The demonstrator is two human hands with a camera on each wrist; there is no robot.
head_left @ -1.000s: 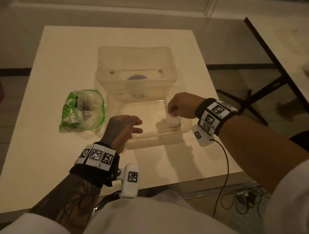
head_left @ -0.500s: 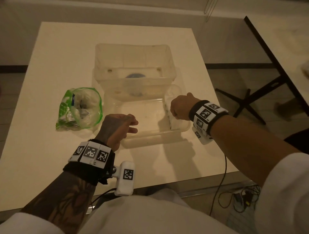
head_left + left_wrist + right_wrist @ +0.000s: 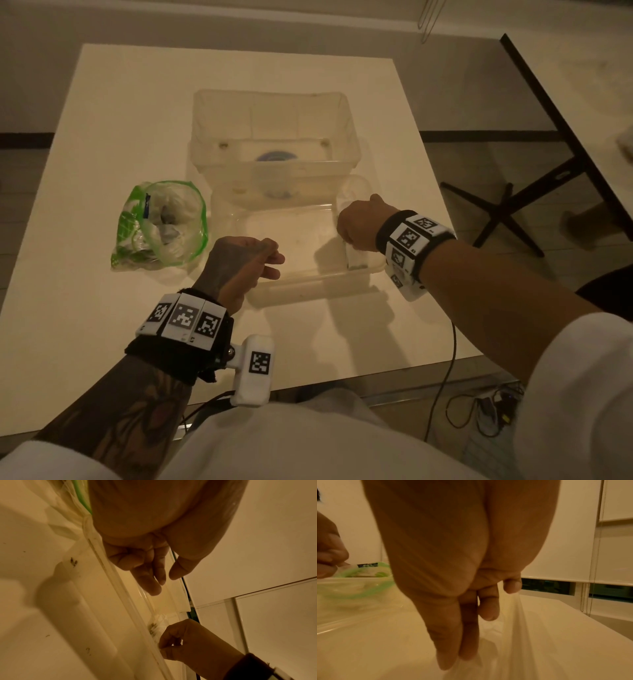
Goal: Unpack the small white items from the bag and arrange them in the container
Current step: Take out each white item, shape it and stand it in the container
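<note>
A small white item (image 3: 356, 258) stands upright against the right wall of a shallow clear tray (image 3: 308, 287). My right hand (image 3: 347, 238) pinches its top from above. The right wrist view shows the right hand (image 3: 482, 626) with the fingers pointing down along the item (image 3: 515, 635) and the thumb on its other side. My left hand (image 3: 270, 263) hovers over the tray's near left corner, fingers loosely curled, holding nothing. A green-rimmed clear bag (image 3: 164, 219) lies open on the table left of the tray, with pale contents inside. The left wrist view shows the left hand (image 3: 161, 580) above the tray's rim.
A deeper clear container (image 3: 274, 99) stands just behind the tray, with something blue showing under it. The white table (image 3: 102, 120) has bare surface to the left and in front. A dark-edged second table (image 3: 548, 102) and a cable (image 3: 448, 370) are on the right.
My right hand carried the white item from the tray's middle right to its right wall and lowered it. The left hand hardly moved.
</note>
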